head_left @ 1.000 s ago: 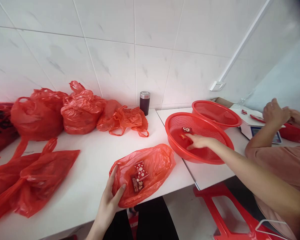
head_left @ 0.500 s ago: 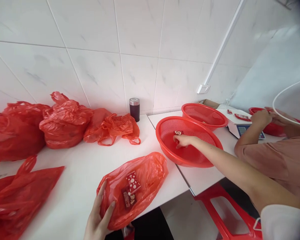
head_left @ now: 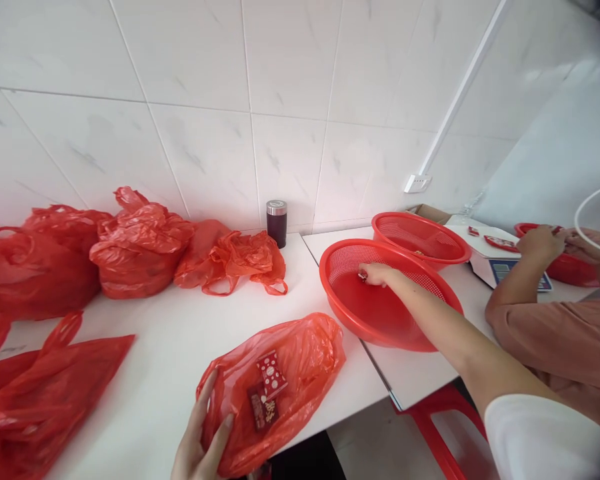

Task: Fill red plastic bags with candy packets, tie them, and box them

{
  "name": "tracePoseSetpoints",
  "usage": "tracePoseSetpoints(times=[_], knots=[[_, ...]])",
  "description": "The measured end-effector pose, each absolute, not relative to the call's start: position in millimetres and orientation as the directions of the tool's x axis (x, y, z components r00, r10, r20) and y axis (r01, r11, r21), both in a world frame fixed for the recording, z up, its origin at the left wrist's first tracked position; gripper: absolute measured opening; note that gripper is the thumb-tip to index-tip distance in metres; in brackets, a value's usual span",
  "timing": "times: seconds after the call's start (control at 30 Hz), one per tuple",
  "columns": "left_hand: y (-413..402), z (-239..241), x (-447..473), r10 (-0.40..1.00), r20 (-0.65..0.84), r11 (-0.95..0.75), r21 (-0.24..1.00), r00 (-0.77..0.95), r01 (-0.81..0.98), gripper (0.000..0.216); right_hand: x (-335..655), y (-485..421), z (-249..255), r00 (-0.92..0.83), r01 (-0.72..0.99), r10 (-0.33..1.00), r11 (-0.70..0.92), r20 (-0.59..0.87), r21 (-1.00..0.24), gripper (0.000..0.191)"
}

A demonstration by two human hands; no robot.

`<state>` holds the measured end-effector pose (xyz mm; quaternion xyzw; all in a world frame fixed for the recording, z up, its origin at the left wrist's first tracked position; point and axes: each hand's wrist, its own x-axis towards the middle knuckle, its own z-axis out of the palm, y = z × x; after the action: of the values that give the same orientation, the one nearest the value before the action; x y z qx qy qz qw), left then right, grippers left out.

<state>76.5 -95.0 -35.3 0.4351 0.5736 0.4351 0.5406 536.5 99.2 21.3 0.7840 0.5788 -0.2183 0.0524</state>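
Note:
My left hand point(head_left: 199, 443) grips the near edge of an open red plastic bag point(head_left: 300, 353) lying on the white table point(head_left: 170, 347). Two small red patterned packets point(head_left: 267, 390) show inside the bag. My right arm, in a white sleeve, reaches across into the nearer red mesh basket point(head_left: 347, 300). There my right hand point(head_left: 379, 273) has its fingers closed on a small red packet point(head_left: 363, 274) near the basket's far wall.
Several stuffed red bags point(head_left: 140, 247) line the tiled wall, with flat red bags point(head_left: 40, 387) at the left. A dark canister point(head_left: 277, 223) stands at the back. A second red basket point(head_left: 420, 237) and a scale point(head_left: 500, 267) are beside a person's hands point(head_left: 545, 241). A red stool point(head_left: 445, 433) stands below.
My right hand has moved farther back in the basket and closed on a packet there. My left hand keeps its hold on the bag. The view has shifted slightly.

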Motion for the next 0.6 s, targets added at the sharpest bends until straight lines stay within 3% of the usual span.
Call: tracePoseSetpoints(times=[0.17, 0.33, 0.5, 0.6], knots=[[-95, -36, 77, 0.993, -0.11, 0.115, 0.988, -0.054, 0.103, 0.069, 539, 85, 29, 0.155, 0.839, 0.842, -0.388, -0.516, -0.382, 0.041], [-93, -51, 68, 0.995, -0.096, 0.098, 0.992, -0.022, 0.076, 0.071, 531, 61, 55, 0.078, 0.7, 0.879, -0.384, -0.47, -0.602, 0.041], [-92, -55, 65, 0.999, -0.037, 0.037, 0.996, 0.005, 0.079, 0.072, 468, 28, 107, -0.15, 0.497, 0.969, -0.097, -0.196, -0.862, 0.045], [-93, -52, 68, 1.0, -0.013, 0.013, 0.997, 0.0, 0.073, 0.071, 400, 0, 125, -0.385, 0.577, 0.911, 0.114, -0.146, -0.809, 0.037]])
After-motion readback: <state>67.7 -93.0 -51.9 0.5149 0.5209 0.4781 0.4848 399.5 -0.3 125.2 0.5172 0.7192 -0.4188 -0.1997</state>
